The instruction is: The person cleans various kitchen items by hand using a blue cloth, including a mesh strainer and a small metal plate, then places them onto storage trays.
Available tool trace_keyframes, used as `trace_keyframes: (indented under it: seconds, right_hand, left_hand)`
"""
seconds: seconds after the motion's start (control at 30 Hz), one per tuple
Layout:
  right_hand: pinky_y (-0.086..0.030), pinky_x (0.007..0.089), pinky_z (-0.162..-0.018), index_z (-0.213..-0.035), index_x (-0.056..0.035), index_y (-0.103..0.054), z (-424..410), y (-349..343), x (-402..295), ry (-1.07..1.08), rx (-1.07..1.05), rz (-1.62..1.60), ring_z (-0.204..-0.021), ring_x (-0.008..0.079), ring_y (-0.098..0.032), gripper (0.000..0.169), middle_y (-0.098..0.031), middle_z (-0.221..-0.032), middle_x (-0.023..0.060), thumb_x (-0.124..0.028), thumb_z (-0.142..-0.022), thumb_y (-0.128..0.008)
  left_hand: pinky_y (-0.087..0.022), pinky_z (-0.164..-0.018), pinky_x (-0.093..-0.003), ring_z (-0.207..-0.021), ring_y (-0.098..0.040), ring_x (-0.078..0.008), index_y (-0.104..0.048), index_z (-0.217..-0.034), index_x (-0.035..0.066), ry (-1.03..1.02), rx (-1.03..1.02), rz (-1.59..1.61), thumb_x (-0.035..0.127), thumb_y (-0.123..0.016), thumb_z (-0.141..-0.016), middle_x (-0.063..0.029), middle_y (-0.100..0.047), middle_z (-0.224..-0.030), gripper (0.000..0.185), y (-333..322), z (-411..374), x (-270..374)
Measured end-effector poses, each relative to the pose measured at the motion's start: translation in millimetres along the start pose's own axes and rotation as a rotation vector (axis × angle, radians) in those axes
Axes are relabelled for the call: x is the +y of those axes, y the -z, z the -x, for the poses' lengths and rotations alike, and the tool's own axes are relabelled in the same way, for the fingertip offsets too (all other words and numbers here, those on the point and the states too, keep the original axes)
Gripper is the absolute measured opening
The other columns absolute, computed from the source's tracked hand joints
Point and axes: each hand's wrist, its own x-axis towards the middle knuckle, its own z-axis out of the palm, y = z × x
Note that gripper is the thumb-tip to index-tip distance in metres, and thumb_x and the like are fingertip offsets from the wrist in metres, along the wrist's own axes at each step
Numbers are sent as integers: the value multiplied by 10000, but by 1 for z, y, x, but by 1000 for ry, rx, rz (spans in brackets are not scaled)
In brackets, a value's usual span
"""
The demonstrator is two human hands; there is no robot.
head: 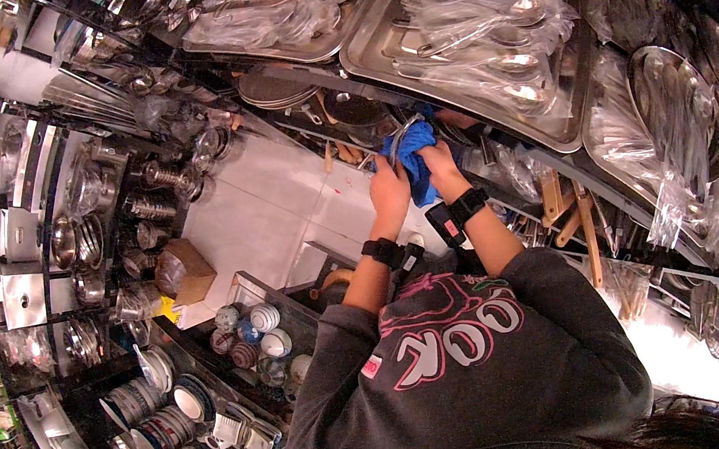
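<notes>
My left hand is closed around a shiny, curved metal utensil, whose exact kind I cannot tell. A crumpled blue cloth lies against the utensil and hangs down between my hands. My right hand grips this cloth from the right side. Both hands are close together in front of the lower shelf, below the edge of a steel tray. On that tray lie many spoons in clear plastic sleeves. The far end of the utensil is partly hidden by the cloth.
Dark pans and stacked round plates sit on the shelf under the trays. Wooden-handled utensils hang at the right. A cardboard box stands on the tiled floor. Bowls and stacked dishes fill shelves at lower left.
</notes>
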Motion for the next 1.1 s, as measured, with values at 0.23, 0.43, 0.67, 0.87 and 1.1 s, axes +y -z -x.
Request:
trace_keyframes:
  seconds: [0.23,0.43,0.67,0.87,1.1]
  right_hand:
    - [-442,297,-763,-1091,-1,-477,-22,17,24,419,134,144,-856,193,-558,419,-577,-964,107,-75,-695,-595]
    - [-422,300,-826,-1233,26,-285,-13,14,32,431,-90,426,-956,227,-525,788,-520,-1091,138,-91,-584,-716]
    - [-432,277,-795,-1160,53,-402,-8,20,18,361,-190,310,-883,179,-549,609,-567,-1001,114,-31,-616,-662]
    - [-434,268,-765,-1044,-17,-514,2,15,14,417,-224,252,-819,129,-538,396,-583,-904,37,-32,-668,-637]
    - [-428,262,-783,-1067,0,-496,-6,28,18,432,-166,456,-859,142,-536,344,-586,-930,63,-43,-734,-572]
  left_hand:
    - [-435,-547,-480,-607,-575,-384,-420,-972,38,7,-21,-181,226,-486,-843,-205,-578,-631,238,17,7,10]
    - [-447,-551,-464,-595,-583,-359,-434,-960,59,-87,-62,-222,277,-504,-833,-163,-586,-610,261,22,8,-14]
    - [-440,-541,-462,-596,-575,-368,-456,-908,58,-90,-117,-66,303,-520,-819,-179,-573,-605,268,34,12,-19]
    - [-434,-544,-458,-612,-568,-384,-473,-828,32,-100,-181,-15,296,-530,-818,-194,-563,-606,270,44,5,-25]
    - [-451,-576,-469,-649,-579,-375,-509,-802,30,-113,-51,-232,286,-518,-806,-198,-584,-655,256,46,1,-27]
